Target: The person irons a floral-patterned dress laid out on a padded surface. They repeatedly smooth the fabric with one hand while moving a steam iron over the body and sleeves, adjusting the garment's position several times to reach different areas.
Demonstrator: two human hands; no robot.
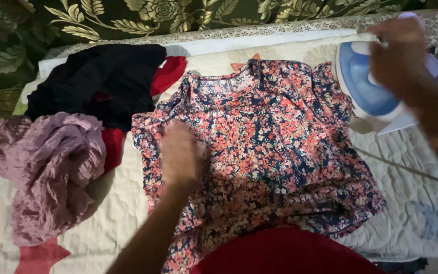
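Head | left hand [178, 152] flat on floral blouse [275, 147] | right hand [399, 56] closed on iron [366, 86]

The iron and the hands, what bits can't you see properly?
- Iron, head view: its handle is hidden under the right hand.
- Both hands are motion-blurred; the left hand shows no clear fingers on the floral blouse.
- Dark garment: too dim to identify.

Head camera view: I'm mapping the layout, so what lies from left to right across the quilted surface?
Crumpled mauve cloth → dark garment → left hand on the floral blouse → blue and white iron under the right hand.
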